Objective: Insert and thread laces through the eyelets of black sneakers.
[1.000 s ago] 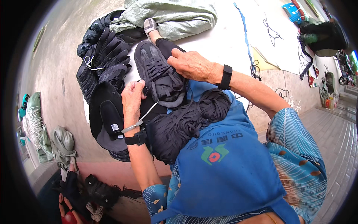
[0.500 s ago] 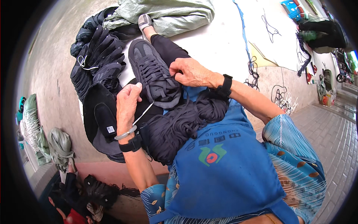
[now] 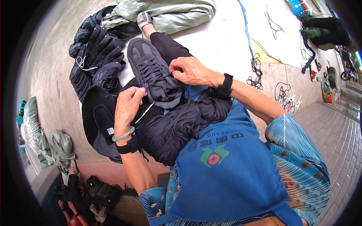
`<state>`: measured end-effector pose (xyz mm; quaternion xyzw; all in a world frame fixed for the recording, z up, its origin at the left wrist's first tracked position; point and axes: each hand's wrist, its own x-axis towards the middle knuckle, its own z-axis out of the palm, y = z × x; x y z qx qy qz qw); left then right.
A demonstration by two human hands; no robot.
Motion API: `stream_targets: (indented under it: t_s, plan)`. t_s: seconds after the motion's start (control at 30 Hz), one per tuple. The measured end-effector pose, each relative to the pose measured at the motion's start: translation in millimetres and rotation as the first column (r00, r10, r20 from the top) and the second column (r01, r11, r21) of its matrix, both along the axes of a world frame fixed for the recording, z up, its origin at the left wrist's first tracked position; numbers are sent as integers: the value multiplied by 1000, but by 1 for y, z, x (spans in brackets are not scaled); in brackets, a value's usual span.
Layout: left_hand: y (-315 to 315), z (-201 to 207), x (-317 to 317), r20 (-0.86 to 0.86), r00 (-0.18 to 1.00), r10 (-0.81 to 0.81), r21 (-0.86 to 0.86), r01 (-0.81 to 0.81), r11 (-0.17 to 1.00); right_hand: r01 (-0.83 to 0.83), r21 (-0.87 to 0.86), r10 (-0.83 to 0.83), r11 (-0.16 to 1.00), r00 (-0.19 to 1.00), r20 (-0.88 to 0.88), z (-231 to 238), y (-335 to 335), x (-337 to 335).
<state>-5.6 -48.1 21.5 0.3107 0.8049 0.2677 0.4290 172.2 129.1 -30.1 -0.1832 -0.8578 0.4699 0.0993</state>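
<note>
A dark grey sneaker point(image 3: 154, 73) lies on my lap, toe pointing away, with flat dark laces crossing its front. My right hand point(image 3: 193, 71) is closed at the shoe's right edge, its fingertips pinching a dark shoelace. At the left edge of the tongue, my left hand point(image 3: 129, 105) has thumb and forefinger pressed together; what is between them is too small to make out. A white cord point(image 3: 144, 112) hangs from the shoe's collar beside that hand. Below the shoe, a thick bundle of dark flat laces point(image 3: 173, 128) rests on my blue apron point(image 3: 230, 180).
Dark shoes point(image 3: 100, 56) are stacked at the upper left, next to a pale green sack point(image 3: 181, 15). Another dark shoe point(image 3: 102, 116) sits left of my left hand. Loose cords point(image 3: 288, 98) lie at right. A co-worker's hands point(image 3: 98, 214) show at lower left.
My left hand has shifted slightly up and closer to the shoe, its thumb now meeting the forefinger. The sneaker and my right hand have moved a little left. The co-worker's hands have moved.
</note>
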Motion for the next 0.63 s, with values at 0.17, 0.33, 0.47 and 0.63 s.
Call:
stream_targets:
  t_s: [0.17, 0.33, 0.47, 0.63]
  plan:
    - [0, 1, 6, -22, 990, 137, 119, -133, 984, 41, 65, -40, 997, 999, -9, -2, 1, -4]
    - [-5, -7, 8, 20, 991, 130, 253, -131, 959, 32, 18, -34, 999, 992, 120, -2, 4, -7]
    - [-3, 1, 7, 25, 986, 165, 165, -167, 972, 80, -49, -72, 996, 988, 136, 0, 4, -4]
    - [-4, -4, 5, -10, 991, 131, 87, -130, 988, 136, -119, -122, 984, 986, 113, 11, -1, -3]
